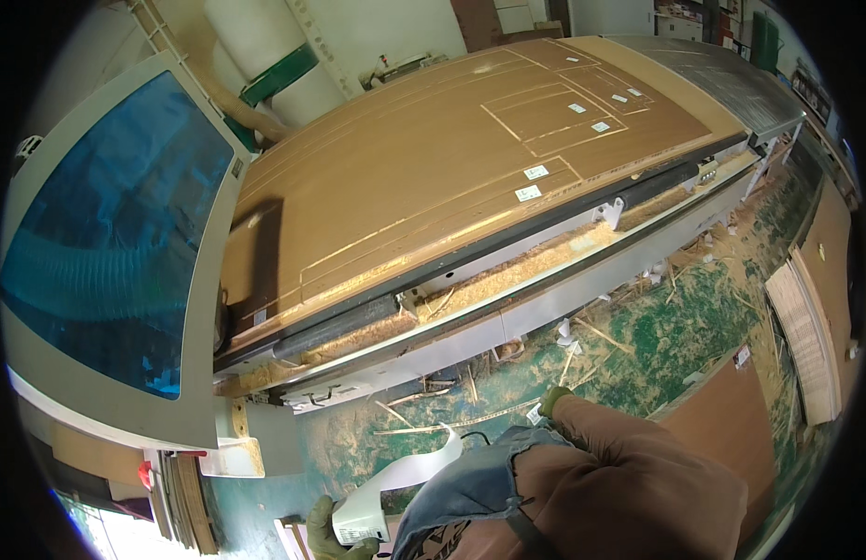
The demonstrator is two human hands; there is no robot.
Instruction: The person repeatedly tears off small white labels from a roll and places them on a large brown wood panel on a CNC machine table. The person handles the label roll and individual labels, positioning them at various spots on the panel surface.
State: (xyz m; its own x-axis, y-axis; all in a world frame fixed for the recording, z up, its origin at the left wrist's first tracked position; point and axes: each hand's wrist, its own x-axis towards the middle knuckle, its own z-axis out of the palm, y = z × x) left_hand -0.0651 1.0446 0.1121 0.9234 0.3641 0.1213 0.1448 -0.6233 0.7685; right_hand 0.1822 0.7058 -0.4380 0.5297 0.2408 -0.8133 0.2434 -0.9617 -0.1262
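Note:
My left hand (328, 528), in an olive work glove, grips a roll of white printed labels (360, 519) at the bottom of the view. From the roll a blank strip of white backing paper (415, 470) curls up and away to the right. Beside my right thigh, my right hand (557, 402), also gloved, has a small printed label (535, 414) at its fingertips. Before me, a large brown wood-based panel (405, 189) lies on a CNC router's bed. Rectangular outlines are cut into it, and several white labels (528, 193) are stuck on the cut parts.
The machine's gantry hood with a blue window (124, 238) stands at the left. Sawdust fills the trough (517, 269) along the bed's near side. Wood offcuts (461, 422) litter the green floor (650, 336). A brown board (727, 420) and a stack of panels (804, 336) stand at right.

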